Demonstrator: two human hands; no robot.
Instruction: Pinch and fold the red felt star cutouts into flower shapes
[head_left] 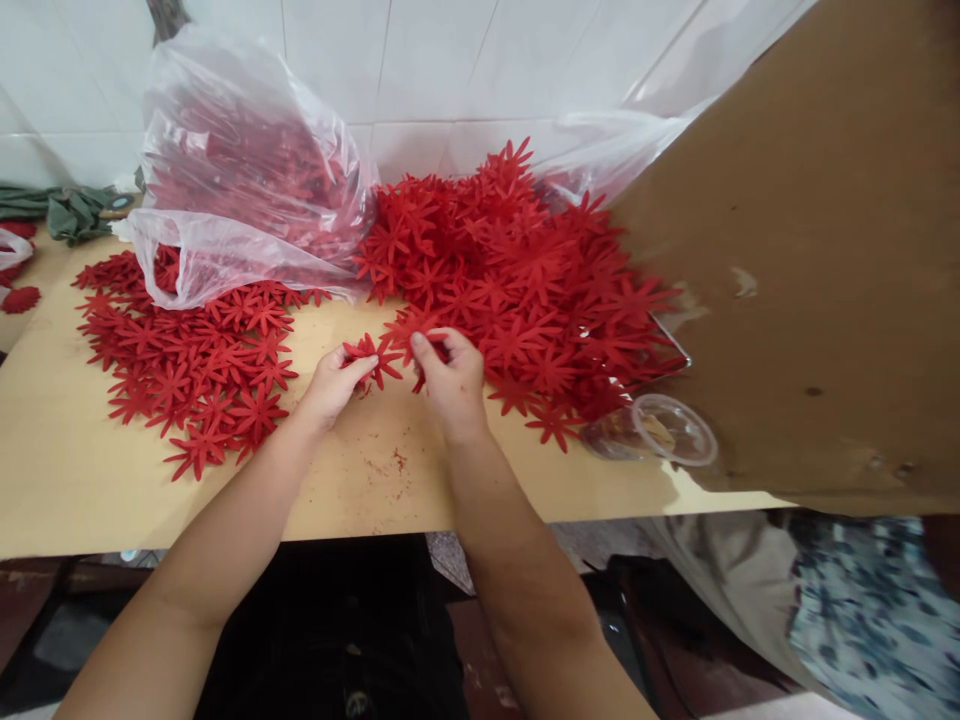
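Between two heaps on the table, my left hand pinches a small red petal-shaped flower cutout between thumb and fingers. Close beside it, my right hand is closed on another red flower cutout, whose petals spread out past my thumb. The two cutouts meet or overlap; which, I cannot tell. A large heap of the same red cutouts rises just beyond my right hand. A lower, darker red pile lies left of my left hand.
A clear plastic bag full of red pieces stands at the back left. A transparent cup lies on its side near a big brown board on the right. Green cloth sits far left. Red crumbs dot the table.
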